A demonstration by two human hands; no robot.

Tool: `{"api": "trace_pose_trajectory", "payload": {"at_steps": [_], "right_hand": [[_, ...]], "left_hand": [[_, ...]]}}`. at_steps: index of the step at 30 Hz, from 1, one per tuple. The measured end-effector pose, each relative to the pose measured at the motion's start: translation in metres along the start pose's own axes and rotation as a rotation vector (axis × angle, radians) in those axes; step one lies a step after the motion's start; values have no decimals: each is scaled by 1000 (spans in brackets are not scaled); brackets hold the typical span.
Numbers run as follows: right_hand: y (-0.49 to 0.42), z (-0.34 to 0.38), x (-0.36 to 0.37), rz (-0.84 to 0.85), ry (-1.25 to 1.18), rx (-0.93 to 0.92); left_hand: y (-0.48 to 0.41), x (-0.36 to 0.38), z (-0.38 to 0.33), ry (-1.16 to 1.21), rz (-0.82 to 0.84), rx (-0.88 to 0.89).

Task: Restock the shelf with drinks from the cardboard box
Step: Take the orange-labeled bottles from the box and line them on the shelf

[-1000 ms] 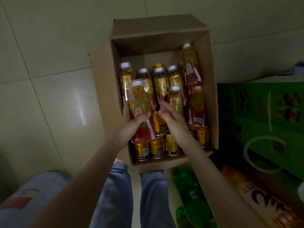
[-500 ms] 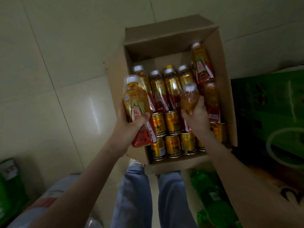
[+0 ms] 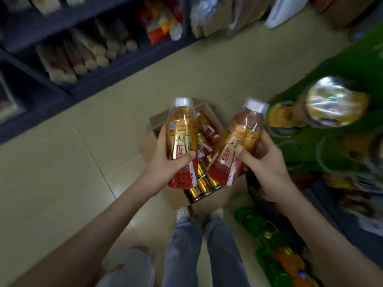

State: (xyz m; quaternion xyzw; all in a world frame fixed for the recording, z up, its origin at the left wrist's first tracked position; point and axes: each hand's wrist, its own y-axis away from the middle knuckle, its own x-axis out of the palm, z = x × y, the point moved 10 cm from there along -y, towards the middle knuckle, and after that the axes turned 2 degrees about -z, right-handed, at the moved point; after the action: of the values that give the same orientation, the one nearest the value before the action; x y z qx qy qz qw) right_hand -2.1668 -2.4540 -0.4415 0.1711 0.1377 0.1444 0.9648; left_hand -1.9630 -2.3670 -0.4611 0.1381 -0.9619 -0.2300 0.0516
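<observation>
My left hand [image 3: 165,165] grips an amber drink bottle [image 3: 181,129] with a white cap and a red and gold label, held upright. In my right hand [image 3: 263,162] is a second bottle of the same kind [image 3: 241,137], tilted to the right. Both bottles are raised above the open cardboard box [image 3: 176,198] on the floor. Inside the box I see more bottles [image 3: 207,129] and gold cans [image 3: 204,184], mostly hidden behind the two held bottles.
A dark shelf unit [image 3: 68,50] with packaged goods runs along the upper left. Green drink cartons [image 3: 339,141] and wrapped bottle packs [image 3: 335,102] stand on the right. Green bottles [image 3: 267,235] lie on the floor at lower right. My legs [image 3: 205,245] stand just behind the box.
Both hands have lifted their bottles up out of the box. My head has risen and turned, so the shelf on the left has come into view and the box looks smaller.
</observation>
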Motion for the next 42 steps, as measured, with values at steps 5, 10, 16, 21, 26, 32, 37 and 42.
{"api": "trace_pose_trajectory", "payload": {"at_steps": [5, 10, 16, 21, 26, 32, 37, 42], "right_hand": [[99, 113, -70, -38, -50, -177], [223, 172, -147, -101, -20, -369], [404, 179, -264, -210, -21, -550], [538, 191, -366, -375, -33, -668], [633, 227, -457, -530, -80, -799], [703, 277, -547, -718, -119, -956], [709, 315, -610, -821, -79, -982], [661, 343, -658, -868, -73, -864]], "left_hand": [[83, 54, -100, -88, 167, 168], [188, 128, -179, -160, 309, 380], [344, 256, -220, -184, 483, 606], [457, 374, -245, -169, 617, 761], [529, 459, -289, -129, 721, 888], [580, 523, -361, -75, 725, 1026], [588, 545, -412, 5, 694, 1124], [564, 558, -456, 43, 661, 1175]]}}
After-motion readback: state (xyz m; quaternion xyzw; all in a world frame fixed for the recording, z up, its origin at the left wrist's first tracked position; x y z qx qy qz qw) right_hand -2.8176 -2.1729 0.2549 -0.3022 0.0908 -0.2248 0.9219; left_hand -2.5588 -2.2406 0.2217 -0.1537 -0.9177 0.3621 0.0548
